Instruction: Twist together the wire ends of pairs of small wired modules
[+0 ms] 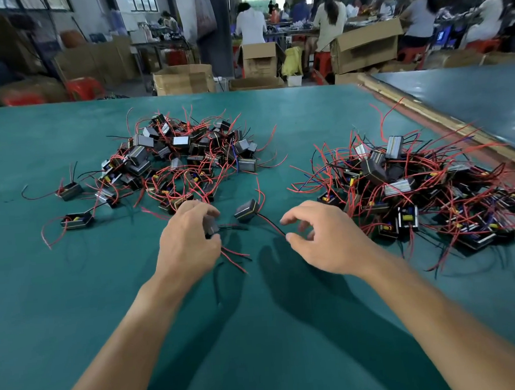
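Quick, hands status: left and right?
Left hand: grips a small module.
Right hand: fingers curled, black wire ends at its thumb; pinch cannot be told.

A loose module (246, 210) lies on the green table (62, 309). Just left of it, the left hand (190, 243) grips a second module (211, 225), fingers curled over it, with red wires (234, 257) trailing out toward the person. To the loose module's right hovers the right hand (327, 239), fingers loosely curled and apart. The loose module's red-and-black lead (271, 224) runs to its thumb tip (whether they touch cannot be told). Beyond and left of the loose module sits a tangled pile (185, 157), and to its right a second pile (414, 186). Far beyond it stand cardboard boxes (365, 46) and seated people (329, 18).
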